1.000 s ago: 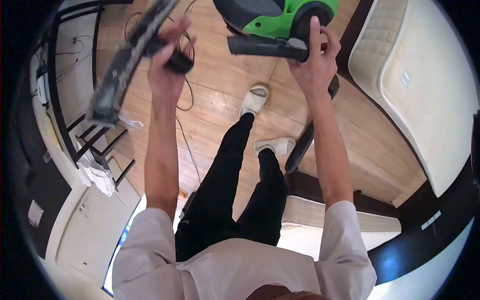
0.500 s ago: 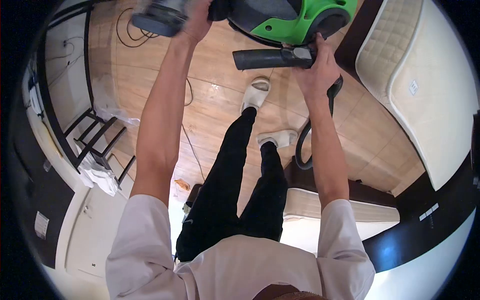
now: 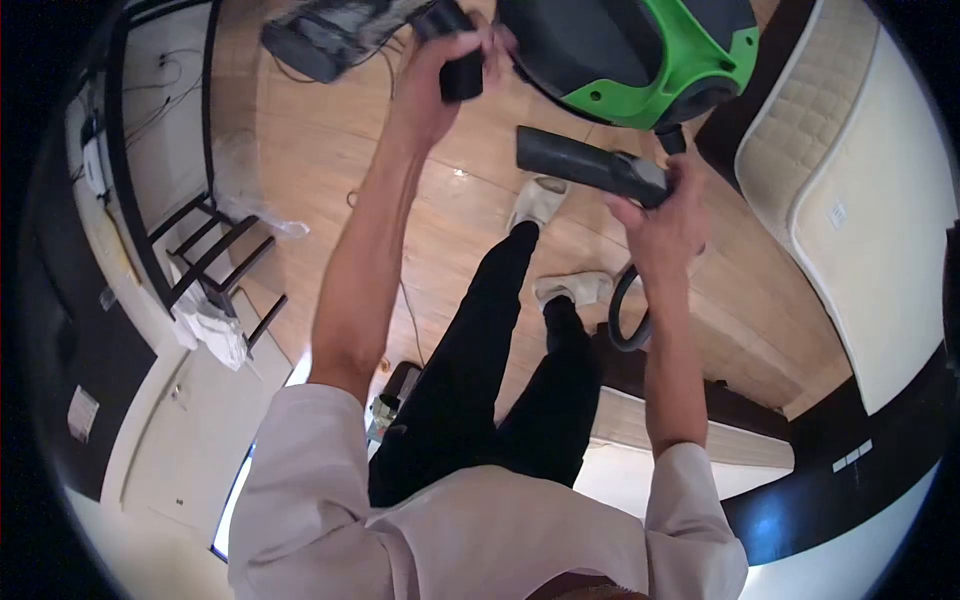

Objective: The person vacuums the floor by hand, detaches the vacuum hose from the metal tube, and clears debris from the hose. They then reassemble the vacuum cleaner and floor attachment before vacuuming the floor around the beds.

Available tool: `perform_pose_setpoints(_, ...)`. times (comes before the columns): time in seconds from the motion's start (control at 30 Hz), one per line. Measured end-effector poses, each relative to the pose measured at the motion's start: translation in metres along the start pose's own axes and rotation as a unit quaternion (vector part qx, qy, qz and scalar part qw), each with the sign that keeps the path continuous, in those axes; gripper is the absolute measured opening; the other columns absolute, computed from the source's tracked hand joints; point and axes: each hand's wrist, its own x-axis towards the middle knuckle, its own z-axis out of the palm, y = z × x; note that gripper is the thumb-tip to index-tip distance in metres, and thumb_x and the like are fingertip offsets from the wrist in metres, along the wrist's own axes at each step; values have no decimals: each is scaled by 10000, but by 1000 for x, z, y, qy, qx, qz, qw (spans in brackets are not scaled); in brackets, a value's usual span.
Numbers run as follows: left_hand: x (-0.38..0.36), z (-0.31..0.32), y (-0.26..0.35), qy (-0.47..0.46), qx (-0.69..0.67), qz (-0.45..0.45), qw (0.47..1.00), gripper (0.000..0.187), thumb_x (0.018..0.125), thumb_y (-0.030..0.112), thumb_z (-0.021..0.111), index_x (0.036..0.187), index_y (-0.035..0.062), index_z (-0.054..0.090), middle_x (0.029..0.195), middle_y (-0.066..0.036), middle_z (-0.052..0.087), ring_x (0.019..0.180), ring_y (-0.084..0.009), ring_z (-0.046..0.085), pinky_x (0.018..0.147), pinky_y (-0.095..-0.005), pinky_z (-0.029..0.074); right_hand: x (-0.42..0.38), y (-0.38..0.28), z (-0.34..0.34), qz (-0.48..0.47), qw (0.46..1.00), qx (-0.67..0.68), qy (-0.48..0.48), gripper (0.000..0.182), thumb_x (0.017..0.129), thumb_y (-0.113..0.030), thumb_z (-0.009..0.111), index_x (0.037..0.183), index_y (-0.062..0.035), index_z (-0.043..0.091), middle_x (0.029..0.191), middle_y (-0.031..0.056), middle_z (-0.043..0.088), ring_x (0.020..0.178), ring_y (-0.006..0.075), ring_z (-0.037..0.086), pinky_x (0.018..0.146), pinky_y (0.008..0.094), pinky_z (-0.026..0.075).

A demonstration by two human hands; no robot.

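Note:
My left hand (image 3: 435,85) is closed round the short black neck of a vacuum floor head (image 3: 305,45), whose dark wide end points left. My right hand (image 3: 668,225) grips a black vacuum hose handle (image 3: 580,163), its open tube end pointing left toward the floor head. The two parts are apart. A green and black canister vacuum cleaner (image 3: 660,85) is at the top, just beyond my right hand. From below that hand loops the black hose (image 3: 618,325).
A bare mattress (image 3: 840,190) on a dark base is at the right, and another mattress edge (image 3: 640,430) lies behind my legs. A black metal rack (image 3: 215,250) with white plastic stands left. Thin cables (image 3: 410,315) run over the wooden floor (image 3: 460,215).
My left hand has moved right and down, bringing the floor head's neck into clearer view. The hose handle has tilted and shifted right and down. The whole view has shifted somewhat.

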Motion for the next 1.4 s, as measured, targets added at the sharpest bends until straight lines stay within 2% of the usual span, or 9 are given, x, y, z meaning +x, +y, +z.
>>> perform_pose_setpoints(0.13, -82, 3, 4, -74, -217, -8, 973, 338, 1062, 385, 452, 1104, 72, 574, 856, -58, 599, 744, -165, 619, 953, -382, 554, -16, -11, -58, -157, 984, 5, -86, 758, 681, -408, 897, 1311, -100, 608, 1020, 93, 724, 884, 297, 696, 764, 406, 552)
perform_pose_setpoints(0.2, -115, 41, 9, 240, -154, -50, 957, 319, 1060, 350, 519, 1009, 44, 594, 832, -88, 619, 676, -177, 616, 793, -388, 558, -22, -22, -69, -196, 975, 58, -84, 725, 717, -374, 877, 1337, -113, 606, 1006, 85, 731, 852, 288, 698, 734, 392, 552)
perform_pose_setpoints(0.23, -128, 39, 7, 245, -154, -55, 956, 319, 1060, 350, 519, 1009, 44, 594, 832, -88, 619, 676, -177, 616, 793, -388, 558, -26, -26, -74, -232, 964, 104, -78, 694, 754, -339, 857, 1364, -125, 605, 992, 76, 737, 819, 279, 701, 704, 379, 552)
perform_pose_setpoints(0.4, -196, 25, -8, 215, -21, -106, 971, 316, 1057, 395, 574, 1025, 82, 606, 813, -44, 639, 662, -118, 590, 601, -275, 470, -62, -74, -84, -260, 954, 29, -149, 674, 780, -560, 736, 1401, -327, 612, 742, 17, 595, 657, 203, 624, 550, 334, 495)
perform_pose_setpoints(0.5, -220, 44, -1, 234, 104, -87, 963, 317, 1042, 340, 623, 823, 110, 626, 716, 22, 600, 633, -57, 529, 559, -248, 411, -84, -118, -106, -315, 937, 7, -150, 690, 746, -462, 798, 1395, -293, 638, 719, 15, 539, 647, 186, 581, 579, 325, 490)
perform_pose_setpoints(0.57, -238, 32, -14, 225, -37, -119, 966, 305, 1033, 344, 637, 843, 106, 640, 732, 23, 616, 648, -57, 541, 565, -253, 416, -94, -135, -111, -328, 936, -5, -129, 679, 757, -482, 786, 1397, -313, 635, 706, 7, 517, 628, 174, 563, 563, 318, 478)
perform_pose_setpoints(0.8, -295, 46, -18, 250, 53, -161, 953, 350, 992, 415, 639, 971, 67, 660, 717, -28, 614, 598, -112, 558, 543, -273, 438, -105, -125, -104, -356, 925, 31, -129, 620, 801, -513, 760, 1389, -367, 632, 718, 2, 536, 612, 181, 566, 532, 331, 466)
perform_pose_setpoints(1.13, -307, 30, 20, 123, -199, -81, 969, 442, 987, 517, 600, 1059, 84, 557, 604, -33, 477, 478, -138, 453, 462, -272, 372, -96, 9, -101, -318, 922, -121, -185, 567, 849, -502, 740, 1365, -291, 641, 788, 31, 648, 686, 207, 667, 593, 338, 538)
perform_pose_setpoints(1.4, -290, 52, 17, 152, -102, -141, 973, 415, 1019, 456, 576, 1115, 52, 564, 587, -38, 474, 468, -135, 454, 463, -273, 367, -100, -65, -125, -333, 927, -34, -171, 597, 791, -405, 808, 1334, -195, 673, 787, 38, 639, 706, 225, 627, 628, 349, 513)
